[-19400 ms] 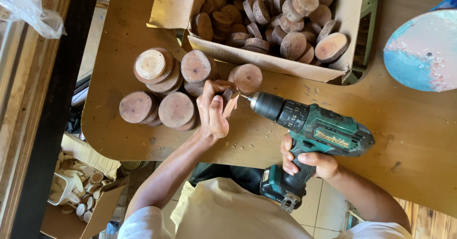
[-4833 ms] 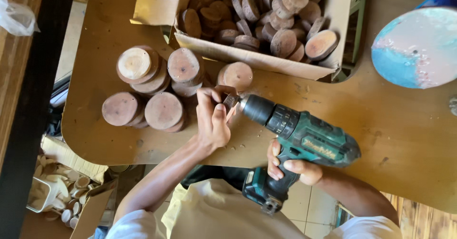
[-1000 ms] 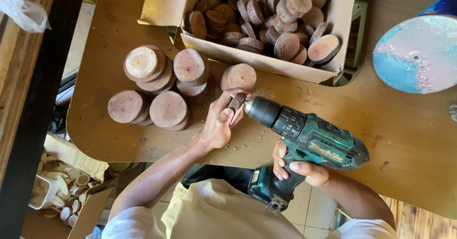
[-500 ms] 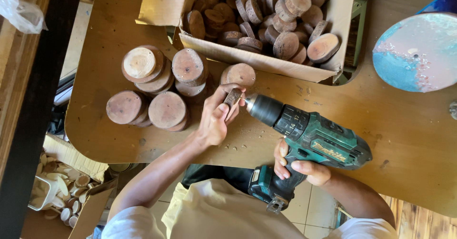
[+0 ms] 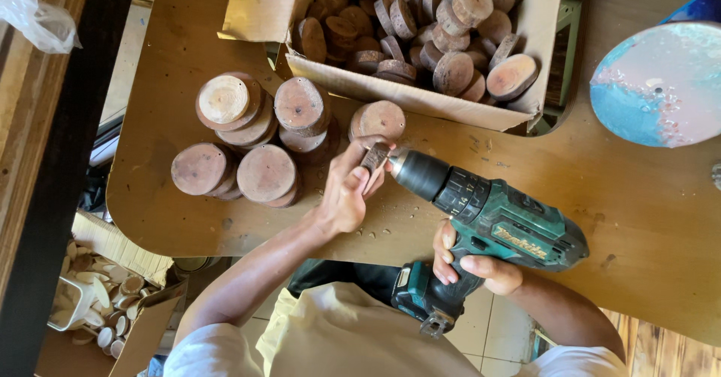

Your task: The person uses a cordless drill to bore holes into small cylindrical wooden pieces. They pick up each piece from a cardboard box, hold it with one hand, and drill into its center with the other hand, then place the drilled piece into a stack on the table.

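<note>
My left hand (image 5: 347,189) pinches a small round wood slice (image 5: 375,156) on edge against the brown table (image 5: 646,212). My right hand (image 5: 469,263) grips the handle of a teal and black cordless drill (image 5: 492,223), whose chuck points left and presses into the slice's rim. Just behind the slice stands a stack of wood discs (image 5: 378,119). Fine wood chips lie on the table under my left hand.
Several stacks of round wood discs (image 5: 255,133) stand left of my hands. An open cardboard box (image 5: 409,95) full of wood slices sits at the back. A blue and white round object (image 5: 657,84) lies at the right. More discs sit in a container (image 5: 94,309) below the table's left edge.
The drill and both hands have stayed at the same spot by the stacks; only small shifts of the view and of the drill's angle show.
</note>
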